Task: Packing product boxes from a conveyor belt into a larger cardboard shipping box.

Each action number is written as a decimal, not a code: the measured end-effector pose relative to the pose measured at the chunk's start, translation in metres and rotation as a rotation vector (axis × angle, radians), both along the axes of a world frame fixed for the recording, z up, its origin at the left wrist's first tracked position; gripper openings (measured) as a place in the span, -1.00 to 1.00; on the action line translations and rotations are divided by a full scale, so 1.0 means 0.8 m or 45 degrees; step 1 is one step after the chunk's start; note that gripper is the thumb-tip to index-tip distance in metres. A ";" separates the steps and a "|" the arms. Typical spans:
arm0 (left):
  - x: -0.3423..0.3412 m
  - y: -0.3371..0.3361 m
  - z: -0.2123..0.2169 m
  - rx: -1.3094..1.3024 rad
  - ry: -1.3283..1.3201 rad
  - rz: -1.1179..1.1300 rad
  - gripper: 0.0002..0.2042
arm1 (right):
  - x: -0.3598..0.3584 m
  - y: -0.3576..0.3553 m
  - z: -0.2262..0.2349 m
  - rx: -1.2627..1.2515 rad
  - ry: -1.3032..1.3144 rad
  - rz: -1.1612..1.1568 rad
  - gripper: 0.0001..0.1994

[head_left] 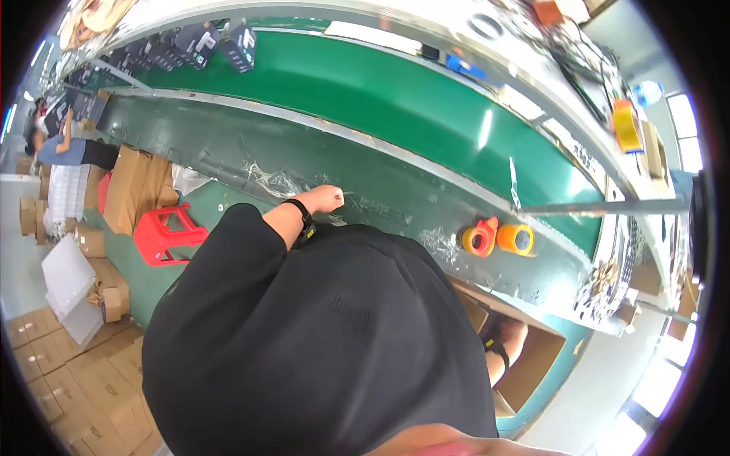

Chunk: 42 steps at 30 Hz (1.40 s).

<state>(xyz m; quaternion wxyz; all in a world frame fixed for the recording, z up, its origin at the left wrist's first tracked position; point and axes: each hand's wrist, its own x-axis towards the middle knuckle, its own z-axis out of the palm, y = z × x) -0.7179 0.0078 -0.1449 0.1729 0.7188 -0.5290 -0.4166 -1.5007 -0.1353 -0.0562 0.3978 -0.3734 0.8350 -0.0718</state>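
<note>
My left hand (328, 197) is closed in a fist above the near dark green bench (395, 182). Whatever lies inside its curled fingers, if anything, is hidden. Crumpled clear plastic scraps (275, 181) lie on the bench just to its left. Down at my right side, my right hand (514, 333) reaches into an open cardboard box (536, 368). Its fingers are out of sight within the box, so I cannot see what they touch. Each wrist wears a black band.
An orange tape dispenser (479, 238) and a roll of yellow tape (515, 239) rest on the bench. Beyond runs a green conveyor belt (342, 76) carrying dark printed boxes (196, 44). A red stool (166, 235) and stacked cartons (91, 387) stand left; another person (65, 148) works far left.
</note>
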 end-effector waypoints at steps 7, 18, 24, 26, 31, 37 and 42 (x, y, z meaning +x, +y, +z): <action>0.227 -0.004 0.040 0.011 -0.404 0.317 -0.81 | 0.157 -0.001 0.153 -1.013 0.765 -0.108 -0.65; 0.643 -0.153 0.180 0.108 -1.479 0.704 -0.68 | 0.538 0.057 0.044 -0.350 -0.256 1.053 -0.64; 0.678 -0.189 0.141 0.055 -1.510 0.642 -0.77 | 0.626 0.083 0.107 -0.128 -0.435 0.833 -0.65; 0.629 -0.208 0.153 -0.039 -1.497 0.294 -0.80 | 0.583 0.068 0.080 -0.225 -0.218 1.018 -0.64; 0.356 -0.177 0.209 -0.304 -0.913 -0.179 -0.84 | 0.598 0.035 0.062 -0.268 -0.918 0.351 -0.63; 0.030 -0.125 0.225 -0.478 -0.075 -0.586 -0.90 | 0.666 0.017 0.066 -0.460 -0.645 1.250 -0.01; -0.112 -0.134 0.267 -0.498 0.402 -0.731 -0.64 | 0.587 -0.017 0.013 -0.710 -0.656 1.247 -0.09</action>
